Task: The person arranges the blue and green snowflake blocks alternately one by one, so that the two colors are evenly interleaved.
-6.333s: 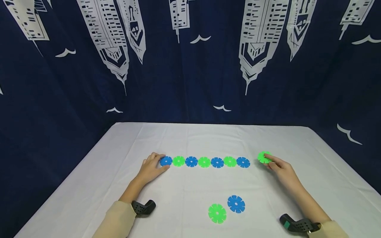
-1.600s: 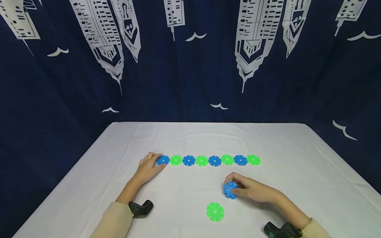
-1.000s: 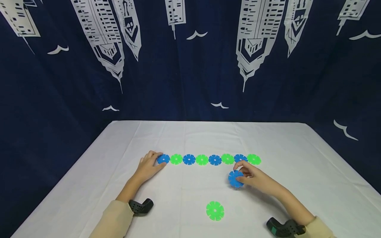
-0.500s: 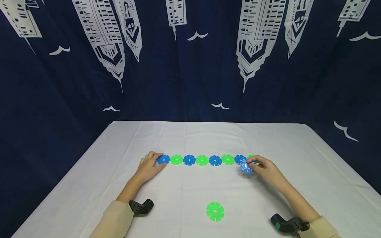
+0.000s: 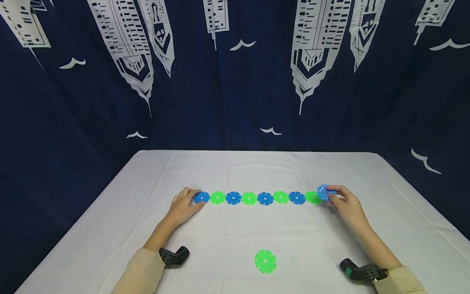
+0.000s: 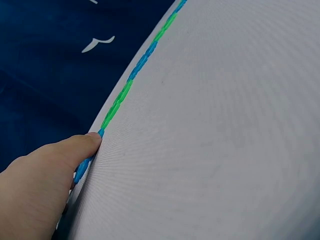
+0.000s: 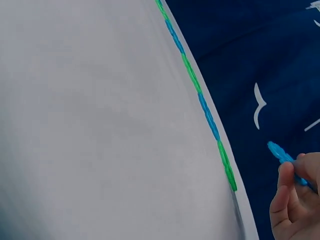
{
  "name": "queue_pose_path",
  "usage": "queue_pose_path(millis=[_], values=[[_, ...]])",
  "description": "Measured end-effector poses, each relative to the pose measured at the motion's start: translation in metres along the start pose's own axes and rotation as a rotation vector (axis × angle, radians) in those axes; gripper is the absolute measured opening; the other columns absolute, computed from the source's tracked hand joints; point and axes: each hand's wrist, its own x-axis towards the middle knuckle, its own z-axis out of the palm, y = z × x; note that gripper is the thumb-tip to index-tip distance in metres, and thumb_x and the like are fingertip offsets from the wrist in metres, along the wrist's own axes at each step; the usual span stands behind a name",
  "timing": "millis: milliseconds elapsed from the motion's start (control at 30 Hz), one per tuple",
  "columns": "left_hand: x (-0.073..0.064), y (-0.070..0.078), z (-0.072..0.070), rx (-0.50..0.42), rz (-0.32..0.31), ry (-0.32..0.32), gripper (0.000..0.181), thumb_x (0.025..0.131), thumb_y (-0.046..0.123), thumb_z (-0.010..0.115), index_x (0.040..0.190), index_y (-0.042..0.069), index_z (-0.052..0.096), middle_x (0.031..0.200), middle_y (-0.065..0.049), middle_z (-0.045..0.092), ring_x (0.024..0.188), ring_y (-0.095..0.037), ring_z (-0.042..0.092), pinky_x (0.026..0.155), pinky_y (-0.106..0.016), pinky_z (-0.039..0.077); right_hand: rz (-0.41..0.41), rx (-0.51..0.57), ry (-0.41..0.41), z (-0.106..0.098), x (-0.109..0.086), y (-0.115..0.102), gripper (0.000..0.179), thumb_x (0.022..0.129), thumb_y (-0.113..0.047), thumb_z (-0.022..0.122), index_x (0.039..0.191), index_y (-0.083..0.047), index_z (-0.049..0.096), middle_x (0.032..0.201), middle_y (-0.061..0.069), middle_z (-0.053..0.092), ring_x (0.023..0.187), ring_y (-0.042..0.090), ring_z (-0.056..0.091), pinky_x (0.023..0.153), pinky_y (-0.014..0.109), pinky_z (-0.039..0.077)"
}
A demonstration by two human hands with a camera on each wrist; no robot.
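Observation:
Flower-shaped plastic discs, blue and green by turns, lie edge to edge in a straight row on the white cloth. At the row's left end my left hand (image 5: 184, 205) holds a blue disc (image 5: 202, 197) between thumb and forefinger; its thumb (image 6: 82, 147) also shows in the left wrist view. My right hand (image 5: 349, 205) pinches another blue disc (image 5: 324, 192) by its edge, raised above the cloth at the right end. From the head camera this disc overlaps the last green disc (image 5: 312, 197); in the right wrist view the held blue disc (image 7: 280, 152) stands apart from the row.
A single loose green disc (image 5: 265, 261) lies on the white-covered table (image 5: 220, 241) nearer the front. Behind the table hangs a dark blue curtain (image 5: 227, 102) with white building and bird prints. Each wrist wears a black camera (image 5: 174, 257).
My right hand has taken the loose blue disc from the front and carried it back and right to the row's end. Earlier it placed the last green disc. My left hand has stayed put.

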Motion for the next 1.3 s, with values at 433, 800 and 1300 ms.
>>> queue_pose_path(millis=[433, 800, 1300], values=[[0.0, 0.001, -0.001, -0.003, -0.001, -0.009, 0.054, 0.084, 0.037, 0.06, 0.127, 0.005, 0.051, 0.113, -0.012, 0.05, 0.105, -0.028, 0.047, 0.083, -0.041, 0.031, 0.037, -0.089, 0.049, -0.003, 0.002, 0.026, 0.042, 0.095, -0.015, 0.04, 0.131, 0.006, 0.038, 0.118, 0.031, 0.05, 0.072, -0.015, 0.048, 0.06, 0.01, 0.044], [0.001, -0.001, 0.0, 0.002, 0.001, -0.008, 0.054, 0.084, 0.038, 0.059, 0.127, 0.006, 0.051, 0.114, -0.012, 0.049, 0.106, -0.027, 0.047, 0.084, -0.042, 0.031, -0.061, -0.308, 0.061, -0.001, 0.0, 0.036, 0.032, 0.093, -0.013, 0.047, 0.121, 0.003, 0.05, 0.089, 0.024, 0.057, 0.072, 0.027, 0.054, 0.059, 0.031, 0.042], [0.001, -0.002, -0.001, 0.0, -0.006, -0.011, 0.053, 0.084, 0.037, 0.06, 0.127, 0.006, 0.051, 0.112, -0.011, 0.05, 0.106, -0.027, 0.047, 0.083, -0.041, 0.031, -0.107, -0.43, 0.009, 0.004, -0.001, 0.037, 0.033, 0.091, -0.012, 0.05, 0.117, 0.008, 0.053, 0.071, 0.007, 0.041, 0.062, 0.017, 0.038, 0.053, 0.027, 0.027]])
